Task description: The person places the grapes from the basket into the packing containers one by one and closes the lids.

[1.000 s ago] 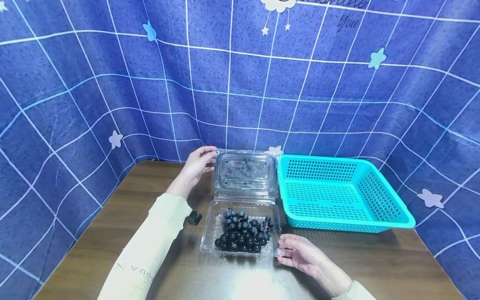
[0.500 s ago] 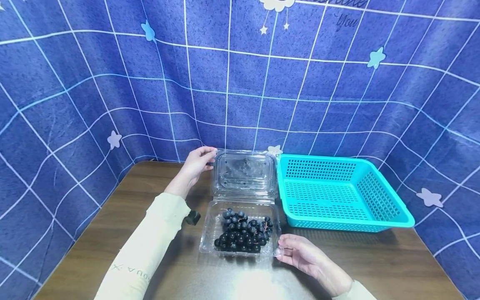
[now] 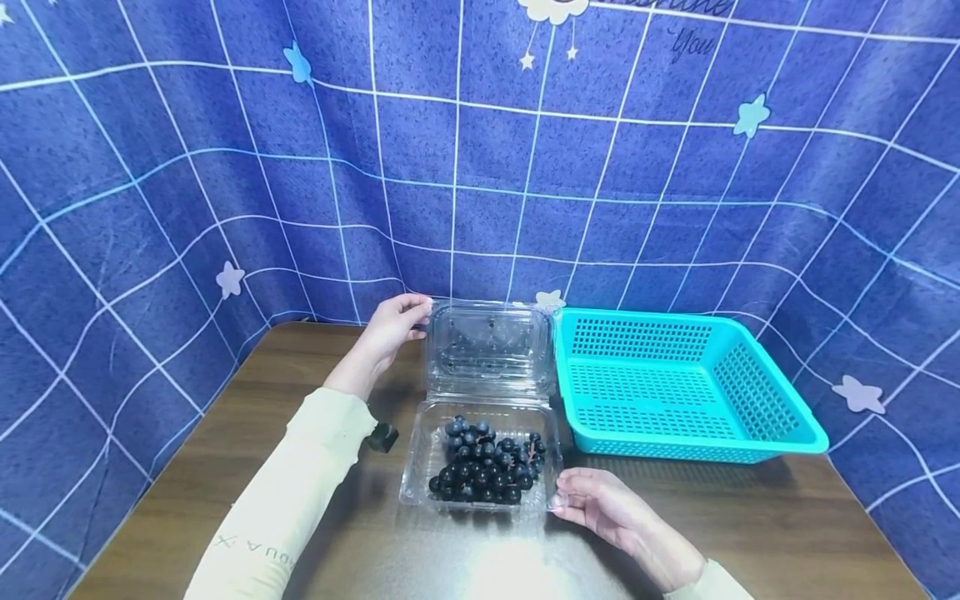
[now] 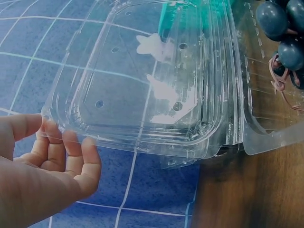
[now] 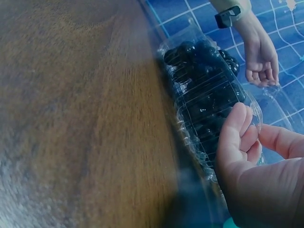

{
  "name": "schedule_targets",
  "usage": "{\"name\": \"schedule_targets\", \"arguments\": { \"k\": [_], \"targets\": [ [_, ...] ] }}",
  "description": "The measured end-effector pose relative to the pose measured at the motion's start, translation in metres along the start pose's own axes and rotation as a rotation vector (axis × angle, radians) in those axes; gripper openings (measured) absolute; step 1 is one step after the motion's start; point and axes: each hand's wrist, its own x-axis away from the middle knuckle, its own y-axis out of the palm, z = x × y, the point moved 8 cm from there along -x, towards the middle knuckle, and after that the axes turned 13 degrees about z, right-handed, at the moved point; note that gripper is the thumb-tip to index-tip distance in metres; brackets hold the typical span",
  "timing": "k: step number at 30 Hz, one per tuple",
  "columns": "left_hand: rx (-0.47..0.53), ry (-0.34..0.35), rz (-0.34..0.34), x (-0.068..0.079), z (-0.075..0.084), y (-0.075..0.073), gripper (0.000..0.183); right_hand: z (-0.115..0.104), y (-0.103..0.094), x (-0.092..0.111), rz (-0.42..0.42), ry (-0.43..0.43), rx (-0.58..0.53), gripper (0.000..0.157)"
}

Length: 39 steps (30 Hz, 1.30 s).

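A clear plastic clamshell box [image 3: 420, 433] lies opened on the table, with a bunch of dark grapes [image 3: 483, 471] in its base. Its lid [image 3: 491, 337] stands raised at the back. My left hand [image 3: 386, 337] pinches the lid's far left corner between thumb and fingers; the left wrist view shows this hand [image 4: 57, 166] at the lid's rim [image 4: 142, 147]. At the base's near right corner, my right hand [image 3: 607, 512] pinches the rim. In the right wrist view the right hand [image 5: 256, 161] holds that edge beside the grapes [image 5: 199, 71].
A turquoise plastic basket [image 3: 682, 450] stands right of the box on the wooden table [image 3: 300, 367]. Behind hangs a blue checked cloth [image 3: 487, 167] with stars. A small black block [image 3: 384, 437] shows at the left sleeve [image 3: 300, 475].
The left forearm has shifted very slightly to the left. Both hands keep their hold on the box, and the lid and grapes stay in place.
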Motion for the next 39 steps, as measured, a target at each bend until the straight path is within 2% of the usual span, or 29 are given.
{"name": "schedule_targets", "arguments": {
  "k": [12, 20, 32, 39],
  "targets": [
    [-0.007, 0.018, -0.006, 0.011, 0.008, -0.005, 0.030, -0.004, 0.001, 0.001, 0.081, -0.020, 0.029, 0.009],
    [-0.012, 0.052, -0.003, 0.020, 0.012, -0.008, 0.031, -0.004, 0.001, 0.000, 0.102, -0.020, 0.036, 0.009],
    [-0.078, 0.154, -0.008, 0.037, 0.020, -0.011, 0.022, -0.003, 0.002, 0.001, 0.093, -0.018, 0.035, 0.012],
    [-0.184, 0.237, -0.004, 0.049, 0.026, -0.015, 0.020, -0.002, 0.005, 0.003, 0.051, -0.011, 0.016, 0.017]
  ]
}}
